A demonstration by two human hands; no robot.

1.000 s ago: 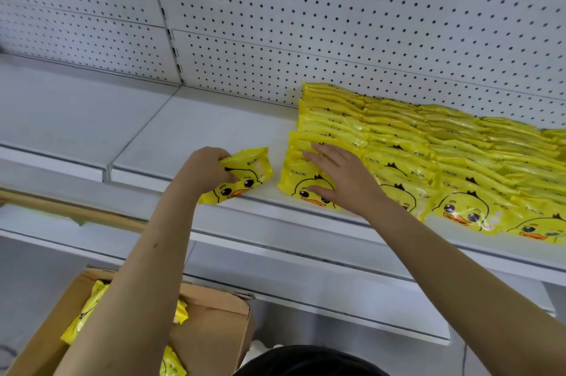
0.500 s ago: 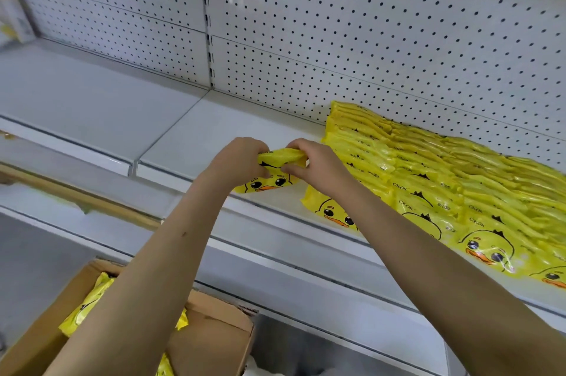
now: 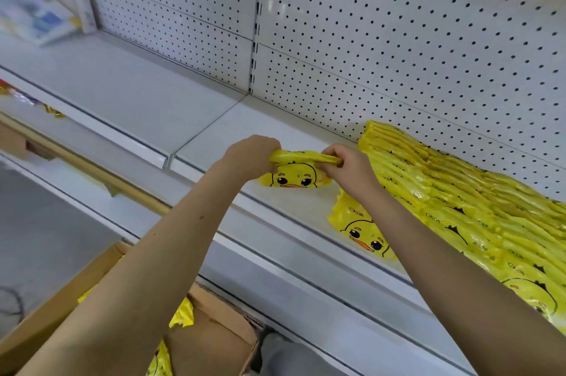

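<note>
Mid-placing: left hand (image 3: 251,158) & right hand (image 3: 346,167) both pinch a duck packet (image 3: 294,180) by its top edge, just left of the packet rows (image 3: 444,192); next, prob. nudge it flush w/ them.

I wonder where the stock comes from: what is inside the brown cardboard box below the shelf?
Glossy yellow plastic packets with black print lie in the brown cardboard box. The left forearm covers most of its inside, so their number is hidden.
</note>
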